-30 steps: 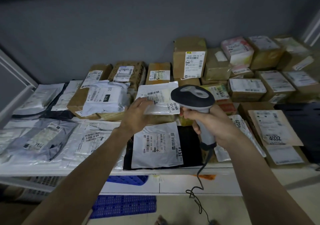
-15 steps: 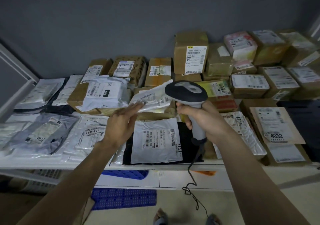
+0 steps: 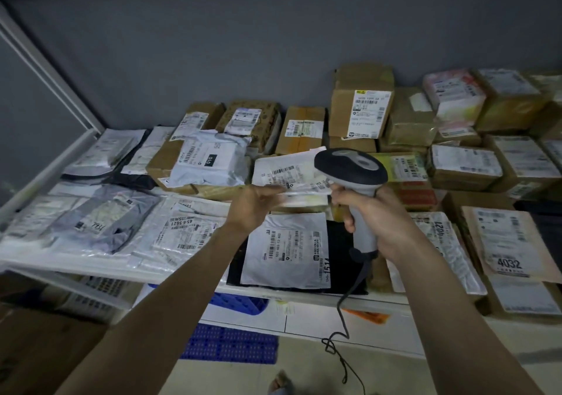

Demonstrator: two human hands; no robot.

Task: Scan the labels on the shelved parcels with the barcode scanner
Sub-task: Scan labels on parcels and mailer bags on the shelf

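A white mailer (image 3: 289,171) at frame centre is propped at a tilt by the left hand (image 3: 254,209), fingers extended and loosely spread under its lower edge, nothing gripped. The scanner (image 3: 354,178) is held by its handle in the right hand (image 3: 372,218), fingers wrapped round the grip, head just right of the mailer and overlapping its right edge. Risk, judged: the mailer is only supported, not pinched, so it could slide off the fingers or flop flat and the barcode be lost from the beam; the label looks creased, so a misread is possible. A neighbouring label, such as that on the tall box (image 3: 362,102) behind, could be read instead if the head is aimed high. The cord (image 3: 345,327) hangs below the shelf (image 3: 73,268) edge and could snag. Both forearms are reached up from lower frame, converging at centre.
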